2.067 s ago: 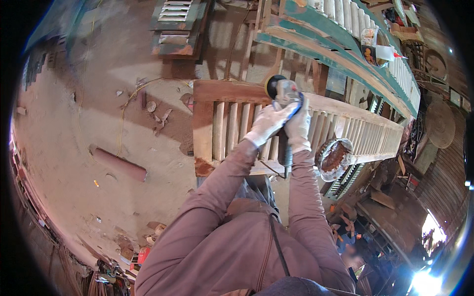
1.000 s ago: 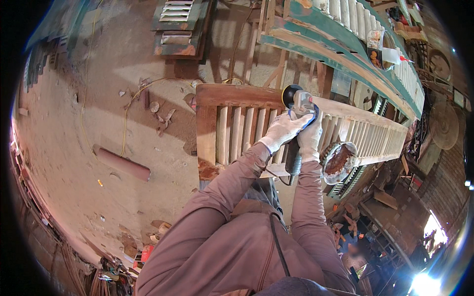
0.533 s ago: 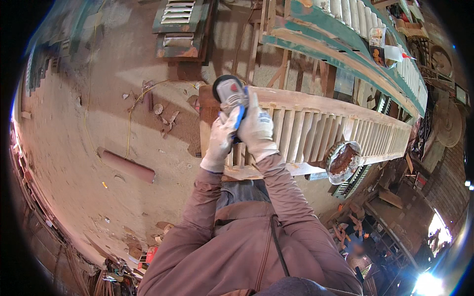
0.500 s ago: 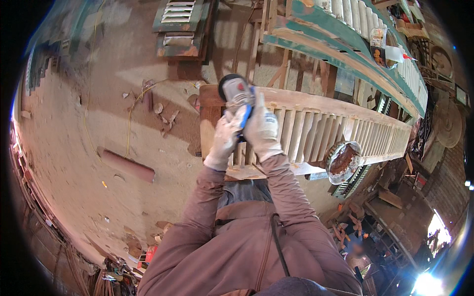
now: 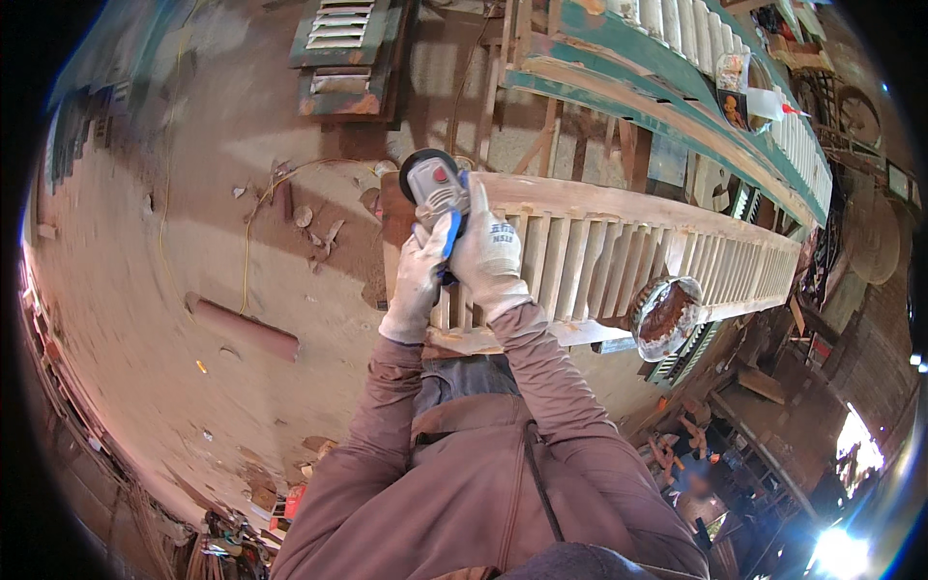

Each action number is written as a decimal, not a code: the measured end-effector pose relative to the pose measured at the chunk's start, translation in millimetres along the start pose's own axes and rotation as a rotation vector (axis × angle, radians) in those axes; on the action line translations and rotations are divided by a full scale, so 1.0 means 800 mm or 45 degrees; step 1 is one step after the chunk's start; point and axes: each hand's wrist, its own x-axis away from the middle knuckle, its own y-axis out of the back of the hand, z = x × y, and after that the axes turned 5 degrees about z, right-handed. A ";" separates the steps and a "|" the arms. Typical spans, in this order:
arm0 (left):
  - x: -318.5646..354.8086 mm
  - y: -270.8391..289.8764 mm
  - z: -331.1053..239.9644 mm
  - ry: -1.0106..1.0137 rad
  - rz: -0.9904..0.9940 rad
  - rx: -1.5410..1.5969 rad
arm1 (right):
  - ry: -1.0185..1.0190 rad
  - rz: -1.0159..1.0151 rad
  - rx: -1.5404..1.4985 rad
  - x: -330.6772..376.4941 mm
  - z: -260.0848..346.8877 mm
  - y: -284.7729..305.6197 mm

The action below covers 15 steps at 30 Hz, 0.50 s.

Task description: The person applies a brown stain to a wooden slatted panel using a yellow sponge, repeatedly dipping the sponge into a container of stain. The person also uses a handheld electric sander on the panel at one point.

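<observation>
The gloved left hand grasps the angle grinder from the left; the gloved right hand grasps it from the right. The grinder lies between both palms, its head projecting forward over the left end of the wooden louvered shutter. Contact between the black disc and the wood cannot be determined. A round basin is located right of the hands, at the near rail
</observation>
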 end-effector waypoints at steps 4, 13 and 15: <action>-0.032 -0.001 0.055 -0.674 0.263 -0.558 | -0.046 -0.070 -0.128 0.004 -0.034 0.019; -0.136 -0.199 0.148 -0.114 0.546 -0.806 | -0.336 -0.496 -0.159 0.024 -0.209 0.110; -0.134 -0.248 0.136 -0.036 0.471 -0.639 | -0.313 -0.586 -0.115 0.025 -0.263 0.125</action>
